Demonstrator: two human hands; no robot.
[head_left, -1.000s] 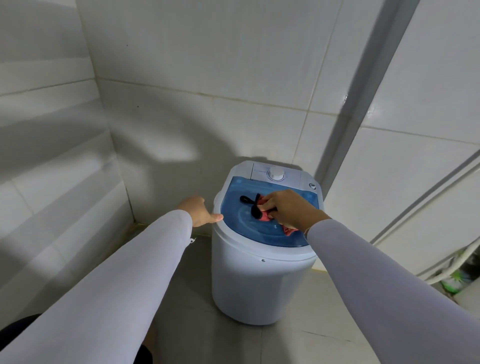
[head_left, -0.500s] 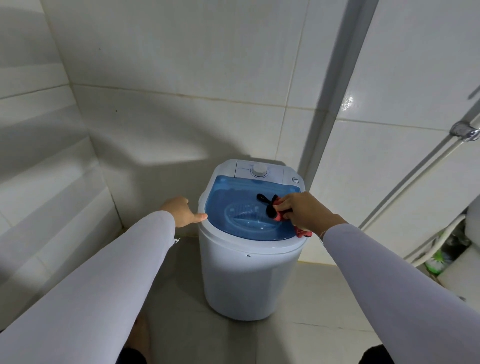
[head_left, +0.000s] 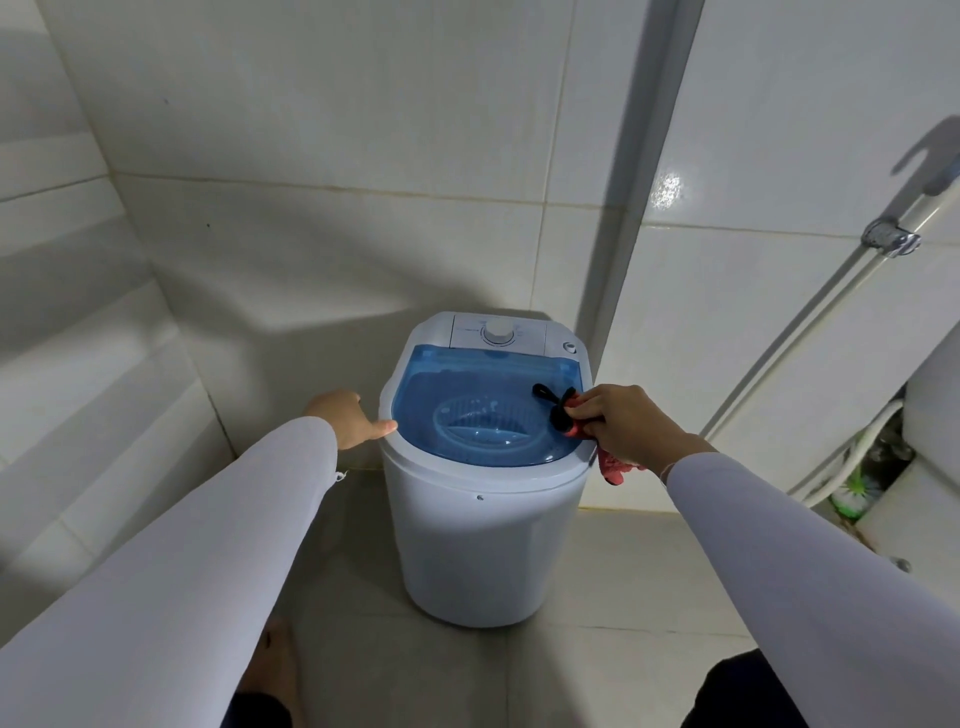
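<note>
A small white washing machine (head_left: 483, 545) stands on the tiled floor in a corner. Its clear blue lid (head_left: 457, 387) is down, and a white dial (head_left: 497, 330) sits on the panel behind it. My right hand (head_left: 628, 423) grips a pink cloth (head_left: 612, 465) with a black loop (head_left: 551, 400) at the lid's right edge; part of the cloth hangs over the rim. My left hand (head_left: 347, 421) rests against the machine's left rim, with the thumb touching the lid's edge.
Tiled walls close in on the left and behind. A white pipe with a metal clamp (head_left: 889, 240) runs down the right wall. A green brush (head_left: 852, 493) and a white fixture (head_left: 924, 467) stand at the right. My bare foot (head_left: 275, 670) is on the floor.
My right hand has slid the cloth from the lid's middle to its right edge. The view has shifted, so the machine sits more central. My left hand stays at the left rim.
</note>
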